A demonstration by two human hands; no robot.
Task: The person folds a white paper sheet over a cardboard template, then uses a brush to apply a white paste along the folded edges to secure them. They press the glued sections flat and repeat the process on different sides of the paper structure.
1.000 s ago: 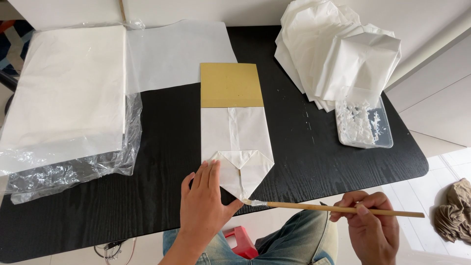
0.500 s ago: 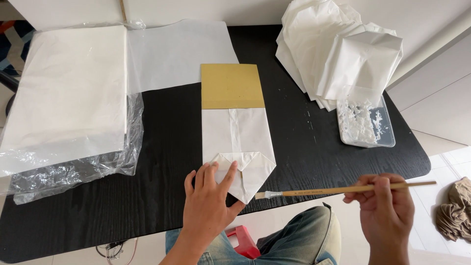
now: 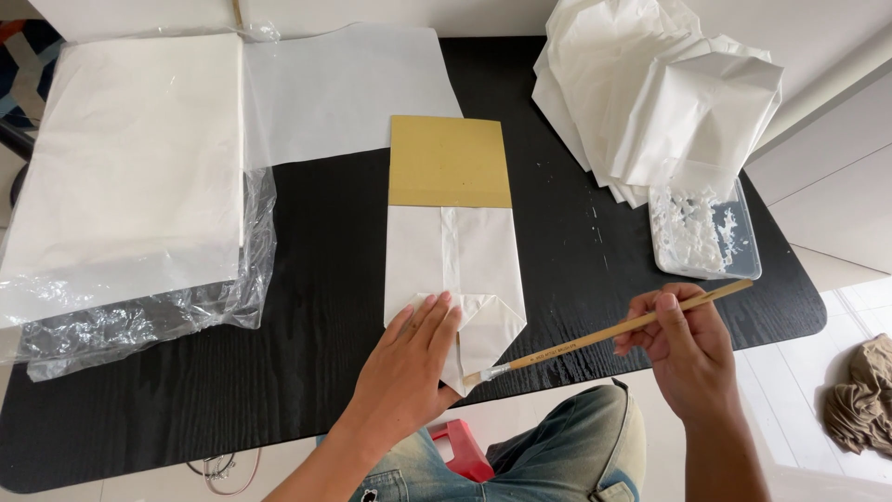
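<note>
Lying along the left edge of the black wood-grain table (image 3: pixel 325 353) was a thick stack of white paper sheets (image 3: pixel 130 167), half out of a crumpled clear plastic wrapper (image 3: pixel 139 330). Just beside it, towards the far edge, lay a single loose white sheet (image 3: pixel 348 88).

At the middle of the table sat a folded white paper bag (image 3: pixel 474 256), slipped over a tan cardboard rectangle (image 3: pixel 449 160) that stuck out at its far end. The bag's near end was folded to a point, reaching the table's near edge.

Left hand (image 3: pixel 409 367): flat, fingers spread, pressed on the folded near flap of the bag. Holding nothing; simply bearing down.

Right hand (image 3: pixel 683 349): near the table's near right corner, fingers pinched closed around the upper shaft of a thin wooden-handled paintbrush (image 3: pixel 595 336). The pale bristle tip touched the pointed flap at the near edge, just beside the left hand.

Towards the far right corner, a heap of finished white paper bags (image 3: pixel 660 88) overlapped a shallow clear plastic tray smeared with white paste (image 3: pixel 701 232).

Below the near edge, blue jeans (image 3: pixel 557 455) over the knees. A brown crumpled cloth (image 3: pixel 859 395) lay on the floor at the right.
</note>
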